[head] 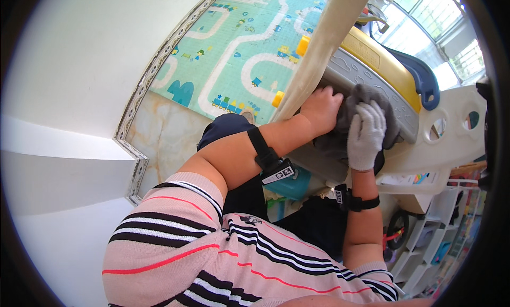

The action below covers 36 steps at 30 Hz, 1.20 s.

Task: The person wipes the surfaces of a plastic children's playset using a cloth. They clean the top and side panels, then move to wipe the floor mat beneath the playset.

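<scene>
My right hand (pixel 366 135), in a light grey knit glove, lies over a bunched dark grey cloth (pixel 356 94), its fingers bent against the fabric. The cloth rests against the grey panel (pixel 366 82) of a plastic play slide set, which has moulded cloud-like outlines. Just left of the cloth, my bare left hand (pixel 322 110) has its fingers curled beside the panel. What those fingers may grip is hidden. A cream plastic side rail (pixel 314 72) of the play set stands close beyond my left hand.
A yellow panel (pixel 376 54) and a dark blue plastic part (pixel 418 74) top the play set. A cream panel with round holes (pixel 456 119) stands at right. Beyond the rail lies a printed green play mat (pixel 239 44). A teal object (pixel 297 183) sits below my arms; white shelves (pixel 422 243) stand lower right.
</scene>
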Available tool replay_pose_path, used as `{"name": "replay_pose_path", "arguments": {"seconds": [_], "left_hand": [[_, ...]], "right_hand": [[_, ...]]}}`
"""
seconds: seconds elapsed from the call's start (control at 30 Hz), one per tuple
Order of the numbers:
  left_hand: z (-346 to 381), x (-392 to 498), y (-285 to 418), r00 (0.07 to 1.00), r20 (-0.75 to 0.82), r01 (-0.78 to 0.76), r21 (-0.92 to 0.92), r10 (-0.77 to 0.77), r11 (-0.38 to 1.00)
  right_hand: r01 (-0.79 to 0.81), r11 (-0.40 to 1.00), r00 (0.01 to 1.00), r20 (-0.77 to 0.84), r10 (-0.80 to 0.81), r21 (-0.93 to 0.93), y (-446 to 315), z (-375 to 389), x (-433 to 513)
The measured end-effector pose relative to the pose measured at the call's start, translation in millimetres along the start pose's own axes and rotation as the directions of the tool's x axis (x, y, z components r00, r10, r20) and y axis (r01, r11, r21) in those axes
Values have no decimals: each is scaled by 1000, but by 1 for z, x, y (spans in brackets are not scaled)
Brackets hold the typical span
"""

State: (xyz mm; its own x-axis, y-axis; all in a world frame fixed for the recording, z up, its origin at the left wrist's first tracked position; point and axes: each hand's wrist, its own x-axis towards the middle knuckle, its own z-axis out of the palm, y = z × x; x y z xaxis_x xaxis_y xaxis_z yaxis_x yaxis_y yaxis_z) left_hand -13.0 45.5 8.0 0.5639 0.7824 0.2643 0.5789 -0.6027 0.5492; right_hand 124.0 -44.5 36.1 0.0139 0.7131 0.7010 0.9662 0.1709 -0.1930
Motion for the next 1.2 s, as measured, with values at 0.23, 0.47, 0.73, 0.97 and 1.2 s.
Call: {"name": "replay_pose_path", "arguments": {"seconds": [0.23, 0.47, 0.73, 0.97, 1.2], "left_hand": [[-2, -6, -5, 792, 595, -111, 361, -137, 926], [24, -10, -2, 740, 658, -92, 300, -136, 949], [56, -21, 8, 858, 477, -224, 13, 191, 975], [46, -17, 12, 884, 372, -288, -48, 284, 957], [23, -14, -12, 924, 330, -231, 75, 194, 970]], "right_hand": [[-161, 942, 917, 399, 32, 294, -2, 28, -23], [-279, 939, 729, 593, 342, -198, 29, 20, -35], [-533, 714, 505, 506, 699, -454, 70, -2, -37], [-705, 475, 291, 396, 871, -526, 104, -9, -43], [-658, 572, 241, 582, 777, -490, 70, 1, -28]]}}
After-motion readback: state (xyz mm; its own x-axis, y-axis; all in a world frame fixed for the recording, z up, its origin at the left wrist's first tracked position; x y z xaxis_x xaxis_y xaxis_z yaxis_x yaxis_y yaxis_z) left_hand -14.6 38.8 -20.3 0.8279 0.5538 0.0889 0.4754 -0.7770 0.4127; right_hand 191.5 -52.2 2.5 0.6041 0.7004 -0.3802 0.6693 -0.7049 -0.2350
